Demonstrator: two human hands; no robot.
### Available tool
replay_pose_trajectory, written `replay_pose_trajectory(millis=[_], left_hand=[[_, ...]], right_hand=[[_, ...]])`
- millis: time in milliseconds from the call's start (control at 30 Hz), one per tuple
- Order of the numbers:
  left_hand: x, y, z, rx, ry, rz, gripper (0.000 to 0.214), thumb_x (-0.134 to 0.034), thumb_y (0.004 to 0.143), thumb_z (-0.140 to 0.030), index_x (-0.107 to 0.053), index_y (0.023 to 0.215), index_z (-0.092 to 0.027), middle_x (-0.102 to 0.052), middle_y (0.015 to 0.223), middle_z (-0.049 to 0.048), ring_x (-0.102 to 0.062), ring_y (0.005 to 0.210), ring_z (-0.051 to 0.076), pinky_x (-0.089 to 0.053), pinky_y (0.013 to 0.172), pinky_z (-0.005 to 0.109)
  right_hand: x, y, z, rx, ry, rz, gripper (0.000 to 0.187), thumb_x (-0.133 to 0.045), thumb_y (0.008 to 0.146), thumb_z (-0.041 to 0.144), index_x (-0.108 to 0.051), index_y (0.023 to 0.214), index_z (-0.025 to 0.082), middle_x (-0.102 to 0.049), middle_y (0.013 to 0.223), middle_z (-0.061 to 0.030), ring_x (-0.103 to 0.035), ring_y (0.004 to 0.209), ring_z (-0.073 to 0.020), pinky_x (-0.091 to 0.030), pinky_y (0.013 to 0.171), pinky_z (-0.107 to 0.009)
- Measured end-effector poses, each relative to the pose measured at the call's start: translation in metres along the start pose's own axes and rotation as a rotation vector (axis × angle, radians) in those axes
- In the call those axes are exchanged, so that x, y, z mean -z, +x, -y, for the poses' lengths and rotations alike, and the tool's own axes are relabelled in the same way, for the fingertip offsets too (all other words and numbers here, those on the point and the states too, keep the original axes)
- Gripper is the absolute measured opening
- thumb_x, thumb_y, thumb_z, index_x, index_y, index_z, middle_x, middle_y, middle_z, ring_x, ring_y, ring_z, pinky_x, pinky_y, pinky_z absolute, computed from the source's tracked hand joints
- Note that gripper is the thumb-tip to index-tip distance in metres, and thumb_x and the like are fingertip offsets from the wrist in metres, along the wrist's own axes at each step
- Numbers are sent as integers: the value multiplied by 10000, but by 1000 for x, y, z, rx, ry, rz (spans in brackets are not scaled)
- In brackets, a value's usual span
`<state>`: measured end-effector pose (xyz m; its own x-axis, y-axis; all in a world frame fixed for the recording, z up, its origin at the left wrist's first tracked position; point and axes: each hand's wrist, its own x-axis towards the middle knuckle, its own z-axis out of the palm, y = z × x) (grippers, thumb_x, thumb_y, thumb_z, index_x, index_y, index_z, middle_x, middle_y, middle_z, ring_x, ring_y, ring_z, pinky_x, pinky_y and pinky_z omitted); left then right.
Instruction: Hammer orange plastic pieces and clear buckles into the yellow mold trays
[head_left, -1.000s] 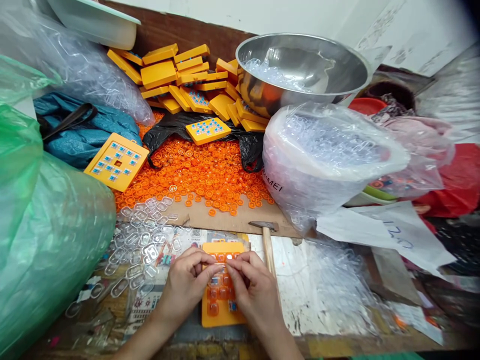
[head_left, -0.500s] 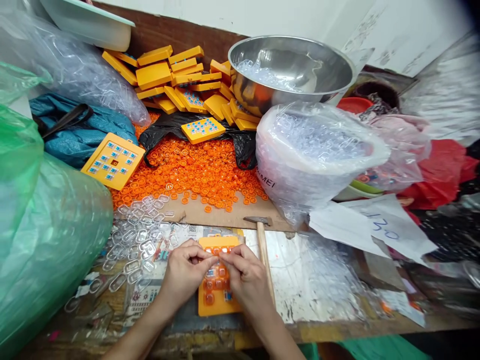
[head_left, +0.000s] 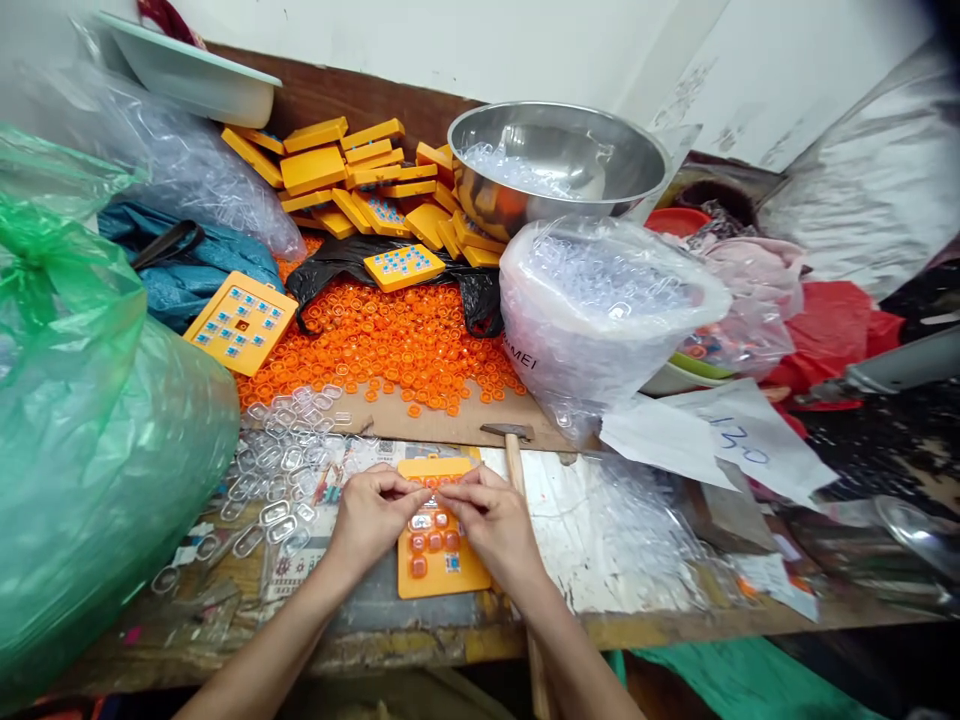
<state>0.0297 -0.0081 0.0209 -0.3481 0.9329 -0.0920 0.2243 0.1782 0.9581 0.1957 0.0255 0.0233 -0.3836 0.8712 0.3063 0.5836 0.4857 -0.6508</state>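
A yellow keypad panel [head_left: 457, 572] lies flat on the bench in front of me, with orange button caps in several of its sockets. My left hand [head_left: 373, 518] and my right hand [head_left: 489, 522] rest on its upper half, fingertips pinched together over one row. Whatever small piece sits between the fingertips is too small to make out. Loose clear caps [head_left: 279, 470] lie just left of my left hand. A heap of orange caps [head_left: 390, 345] spreads behind the panel.
A hammer [head_left: 512, 452] lies right of the panel. Behind stand a stack of yellow panels [head_left: 352, 180], a steel bowl [head_left: 555, 160] and a bagged tub of clear caps [head_left: 600, 310]. A big green bag [head_left: 90, 440] fills the left; paper sheets [head_left: 720, 440] lie right.
The view has pulled back and tilted down, showing the bench edge. Both hands stay pinched over the panel, working slightly higher on its rows.
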Motion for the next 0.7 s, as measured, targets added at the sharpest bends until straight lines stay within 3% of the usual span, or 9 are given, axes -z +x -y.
replay_pose_trajectory(millis=[67,167,233,300,433,567,700], left_hand=[[-1,-1,1,12,-4,-6,195,-727,614,-357,-743,545,-176,-690,608,68,-626,570,189,-471,550,275],[-2,-3,1,24,-9,-12,200,-715,625,-365,-749,555,-181,-683,608,63,-617,567,185,-463,548,274],[-2,-4,2,28,-11,-13,208,-709,630,-373,-749,557,-182,-674,604,60,-600,558,177,-452,540,270],[-2,-4,2,31,-12,-15,216,-706,631,-379,-749,562,-179,-667,607,57,-580,543,166,-437,527,263],[-2,-5,4,35,-9,-17,230,-703,637,-382,-738,557,-168,-644,594,47,-538,511,139,-404,498,244],[-2,-5,5,38,-4,-15,233,-700,647,-376,-734,570,-159,-634,576,39,-512,492,124,-393,486,231],[-2,-4,5,27,-5,-12,241,-697,661,-380,-737,595,-152,-634,571,41,-507,488,122,-390,473,226]], right_hand=[[27,-9,-12,-27,-120,-141,250,-511,957,297,-735,895,206,-688,885,-46,-666,790,-153,-570,705,-297],[82,-26,-50,-149,-442,-394,383,-443,935,338,-713,1040,87,-648,1016,-194,-616,936,-316,-495,834,-521],[113,-35,-80,-231,-633,-353,407,-429,876,294,-716,1047,62,-650,1016,-233,-589,941,-401,-445,780,-596],[131,-41,-103,-278,-756,-241,392,-425,838,268,-731,1020,102,-681,985,-216,-596,880,-415,-435,675,-558],[133,-38,-118,-264,-856,-113,375,-381,865,252,-731,963,160,-708,953,-162,-615,846,-357,-418,640,-465],[123,-25,-115,-221,-864,-117,342,-406,895,312,-711,948,167,-714,915,-141,-634,855,-335,-420,657,-424],[118,-21,-120,-198,-799,-150,329,-436,834,231,-709,995,140,-731,890,-143,-650,681,-301,-423,566,-394]])
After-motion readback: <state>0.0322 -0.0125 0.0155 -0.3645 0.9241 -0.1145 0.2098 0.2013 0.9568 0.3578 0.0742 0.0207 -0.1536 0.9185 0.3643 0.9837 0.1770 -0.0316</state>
